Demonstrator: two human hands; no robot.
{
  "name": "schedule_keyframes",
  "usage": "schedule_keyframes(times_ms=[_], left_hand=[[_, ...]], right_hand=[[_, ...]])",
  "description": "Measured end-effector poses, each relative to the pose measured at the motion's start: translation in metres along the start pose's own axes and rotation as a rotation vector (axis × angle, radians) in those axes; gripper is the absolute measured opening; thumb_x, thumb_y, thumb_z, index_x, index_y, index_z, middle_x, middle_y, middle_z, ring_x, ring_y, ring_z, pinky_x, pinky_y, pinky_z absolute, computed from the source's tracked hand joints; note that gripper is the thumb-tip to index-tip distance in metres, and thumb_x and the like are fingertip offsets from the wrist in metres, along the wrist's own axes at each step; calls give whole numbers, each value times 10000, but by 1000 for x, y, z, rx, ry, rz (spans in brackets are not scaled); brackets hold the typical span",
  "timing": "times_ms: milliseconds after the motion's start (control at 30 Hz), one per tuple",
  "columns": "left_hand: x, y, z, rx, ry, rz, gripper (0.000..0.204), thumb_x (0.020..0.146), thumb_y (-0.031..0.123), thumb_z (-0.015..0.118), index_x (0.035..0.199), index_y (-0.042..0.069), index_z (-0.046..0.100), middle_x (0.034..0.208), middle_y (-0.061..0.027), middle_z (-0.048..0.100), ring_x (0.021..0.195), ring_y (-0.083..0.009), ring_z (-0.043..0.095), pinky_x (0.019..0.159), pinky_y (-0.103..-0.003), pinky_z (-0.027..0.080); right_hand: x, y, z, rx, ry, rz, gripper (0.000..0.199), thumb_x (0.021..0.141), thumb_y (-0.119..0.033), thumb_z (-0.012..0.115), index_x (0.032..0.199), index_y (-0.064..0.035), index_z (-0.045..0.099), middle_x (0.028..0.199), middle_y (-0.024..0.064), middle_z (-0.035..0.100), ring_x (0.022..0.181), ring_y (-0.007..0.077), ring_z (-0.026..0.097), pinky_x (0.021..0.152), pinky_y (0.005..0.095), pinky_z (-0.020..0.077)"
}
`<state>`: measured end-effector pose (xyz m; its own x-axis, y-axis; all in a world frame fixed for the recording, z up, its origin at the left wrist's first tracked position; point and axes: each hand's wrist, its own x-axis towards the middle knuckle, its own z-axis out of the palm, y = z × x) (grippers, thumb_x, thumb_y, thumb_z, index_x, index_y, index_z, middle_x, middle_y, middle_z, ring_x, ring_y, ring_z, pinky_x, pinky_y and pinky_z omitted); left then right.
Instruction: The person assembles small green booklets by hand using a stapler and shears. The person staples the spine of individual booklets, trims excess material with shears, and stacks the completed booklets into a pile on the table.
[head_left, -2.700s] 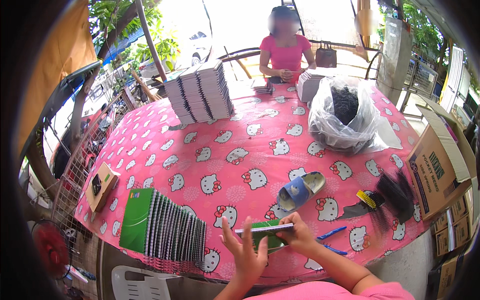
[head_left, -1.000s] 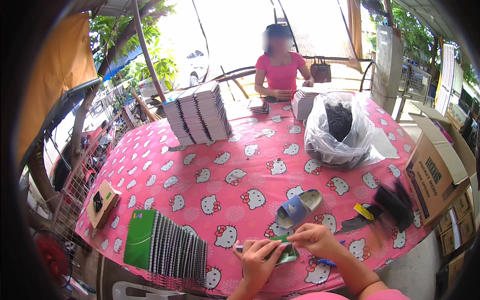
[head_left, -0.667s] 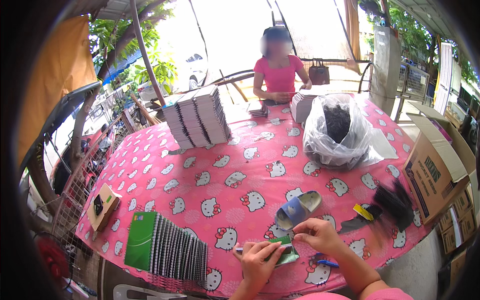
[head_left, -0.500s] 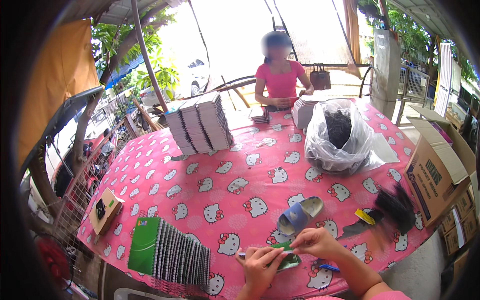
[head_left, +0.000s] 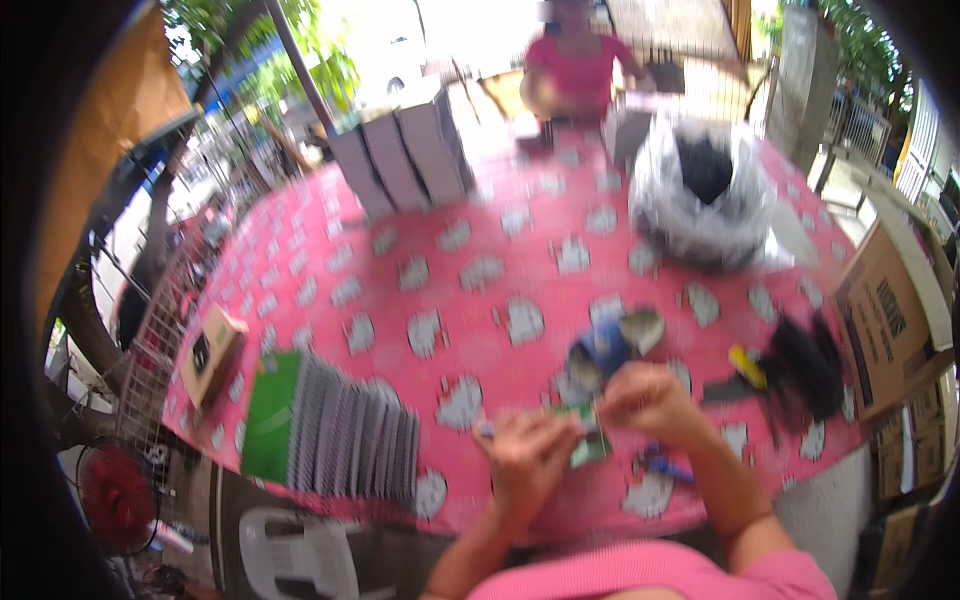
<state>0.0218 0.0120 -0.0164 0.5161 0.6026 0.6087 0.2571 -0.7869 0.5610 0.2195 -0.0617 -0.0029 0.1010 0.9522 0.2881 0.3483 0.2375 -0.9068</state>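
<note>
My left hand [head_left: 530, 450] presses down on a small green notebook [head_left: 590, 448] at the table's near edge, its fingers wrapped over the left part. Just past the notebook's right end is my right hand [head_left: 655, 400], its fingers pinched together; whatever lies in them is too blurred to make out. Beyond my hands sits a blue slipper [head_left: 600, 350] with a pale sole. A blue pen-like tool [head_left: 670, 468] rests under my right forearm. To the left leans a row of green-covered spiral notebooks [head_left: 340, 425]. Black thin strands [head_left: 805, 370] lie at the right, beside a yellow-banded piece [head_left: 747, 366].
A clear plastic bag [head_left: 650, 215] with black contents stands far right, a cardboard box [head_left: 885, 310] at the right edge. Tall notebook stacks [head_left: 400, 155] stand far left. A small open box [head_left: 212, 355] sits at the left edge. Across the table is a person in pink [head_left: 575, 75].
The whole view has tilted down, so everything sits higher in the picture and is blurred. My right hand has moved slightly away from the notebook; my left hand stays on it.
</note>
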Motion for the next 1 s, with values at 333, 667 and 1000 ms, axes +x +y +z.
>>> schedule_keyframes(times_ms=[333,667,1000], left_hand=[[-7,7,-5,78,4,-82,161,727,141,782,883,110,760,813,-18,678,777,-184,572,884,-336,354],[-16,-3,1,77,-38,-114,309,728,194,768,1035,198,728,854,70,675,842,-129,570,984,-448,219],[-10,4,-2,63,-47,-110,281,668,151,806,935,128,723,799,22,685,786,-149,583,914,-364,293]], right_hand=[[-4,-15,9,-199,-135,136,193,810,-100,710,966,14,694,786,130,666,695,234,642,655,327,506],[-10,-34,23,-520,38,-60,173,805,-175,712,918,-81,619,859,79,600,804,290,623,606,373,498],[-16,-22,26,-546,77,-190,139,804,-187,692,850,-76,623,855,75,576,859,291,611,676,400,510]])
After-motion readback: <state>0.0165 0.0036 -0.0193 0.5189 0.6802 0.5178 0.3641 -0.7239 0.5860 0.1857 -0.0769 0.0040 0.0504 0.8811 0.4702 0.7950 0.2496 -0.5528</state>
